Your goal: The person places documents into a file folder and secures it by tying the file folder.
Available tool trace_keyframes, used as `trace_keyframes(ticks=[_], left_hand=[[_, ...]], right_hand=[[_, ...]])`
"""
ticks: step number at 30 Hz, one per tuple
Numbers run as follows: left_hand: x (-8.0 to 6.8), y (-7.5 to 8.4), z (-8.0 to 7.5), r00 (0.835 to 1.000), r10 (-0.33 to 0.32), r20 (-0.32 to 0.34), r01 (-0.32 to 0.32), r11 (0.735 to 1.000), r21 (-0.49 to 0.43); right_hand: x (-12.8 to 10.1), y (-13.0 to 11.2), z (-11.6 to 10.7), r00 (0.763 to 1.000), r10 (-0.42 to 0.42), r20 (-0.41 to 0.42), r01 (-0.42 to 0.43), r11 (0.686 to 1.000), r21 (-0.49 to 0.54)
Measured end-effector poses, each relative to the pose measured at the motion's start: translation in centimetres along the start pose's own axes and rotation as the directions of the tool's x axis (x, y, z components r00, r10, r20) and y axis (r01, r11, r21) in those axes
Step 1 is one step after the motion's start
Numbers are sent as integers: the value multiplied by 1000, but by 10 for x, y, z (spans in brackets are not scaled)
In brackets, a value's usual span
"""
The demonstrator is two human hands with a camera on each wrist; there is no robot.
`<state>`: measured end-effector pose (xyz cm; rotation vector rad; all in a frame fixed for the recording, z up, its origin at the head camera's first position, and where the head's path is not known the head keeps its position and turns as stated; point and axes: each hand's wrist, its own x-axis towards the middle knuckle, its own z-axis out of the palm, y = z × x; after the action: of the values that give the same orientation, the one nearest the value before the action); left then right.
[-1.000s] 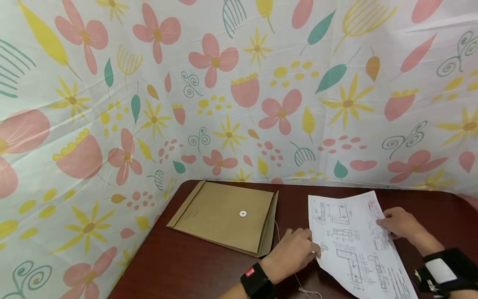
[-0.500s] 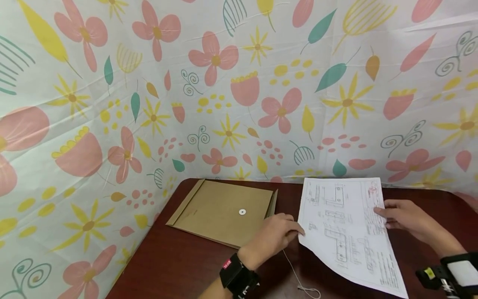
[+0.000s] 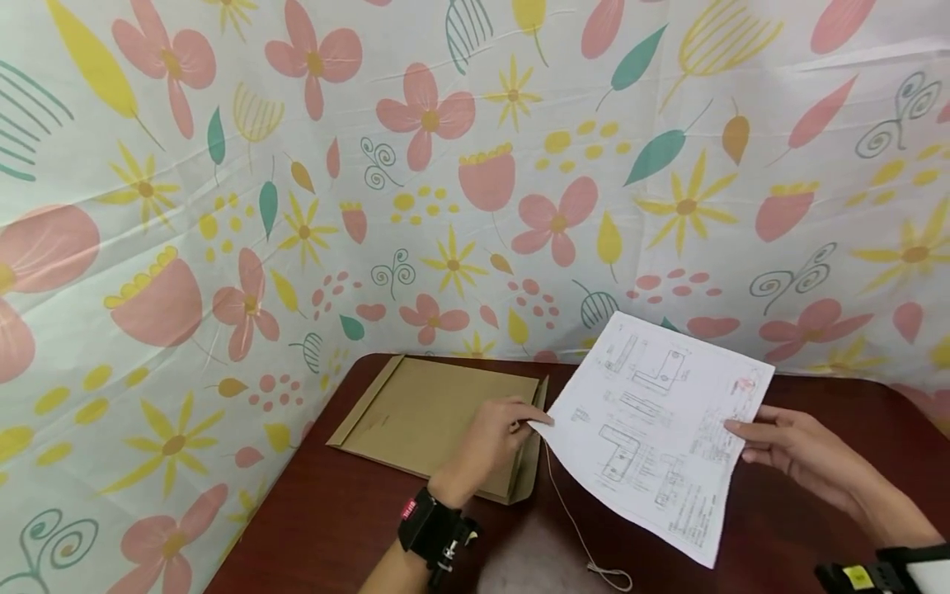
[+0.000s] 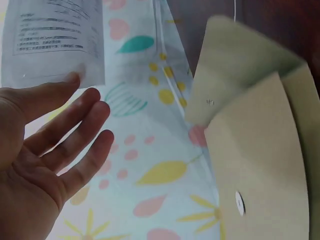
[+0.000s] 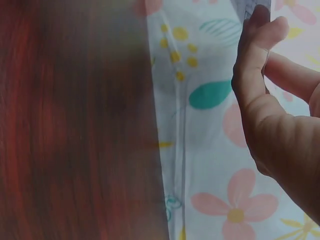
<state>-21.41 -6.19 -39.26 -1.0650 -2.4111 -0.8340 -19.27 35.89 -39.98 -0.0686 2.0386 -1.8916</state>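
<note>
A white sheet of paper (image 3: 660,437) printed with technical drawings hangs tilted above the table, a small red stamp near its right edge. My left hand (image 3: 490,441) pinches its left corner between thumb and index finger; in the left wrist view the left hand (image 4: 55,135) has its other fingers spread beneath. On the opposite edge, my right hand (image 3: 809,454) pinches the paper with the thumb on top. Behind the left hand lies a brown paper file envelope (image 3: 438,404), its flap end toward the sheet. That envelope (image 4: 260,165) shows its mouth gaping in the left wrist view.
A thin white string (image 3: 571,520) trails from the envelope across the dark red-brown table (image 3: 297,528), ending in a loop. A flower-printed curtain (image 3: 475,165) stands along the table's back and left sides.
Both hands have lifted the paper off the table and carried it left toward the envelope. The sheet has turned so its top edge slants down to the right. The envelope stays put.
</note>
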Motion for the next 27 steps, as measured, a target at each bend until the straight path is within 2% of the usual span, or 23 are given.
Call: trace_keyframes(ticks=[6,13,16,20,23,25,27], left_hand=[[0,-14,-8,997,26,-78,-25,1000,12],[0,-19,-14,995,-23,-97,21,1000,-21],[0,-20,-14,995,-67,-70,65,997,-41],[-2,-23,-13,984,-176,-37,173,982,-79],[-7,-25,-13,967,-253,-19,247,956,-157],[-11,-26,-13,956,-293,9,287,929,-235],[-14,-26,-13,946,-320,41,316,893,-319]], right_hand=[[-10,1,15,1000,-17,24,16,998,68],[-19,3,28,999,-34,14,32,997,69],[-21,4,29,998,-52,-26,54,995,87],[-26,4,27,995,-78,-65,89,980,179],[-29,7,27,988,-149,-31,151,938,312],[-31,9,29,970,-239,37,201,880,430],[-31,11,33,936,-337,104,229,805,547]])
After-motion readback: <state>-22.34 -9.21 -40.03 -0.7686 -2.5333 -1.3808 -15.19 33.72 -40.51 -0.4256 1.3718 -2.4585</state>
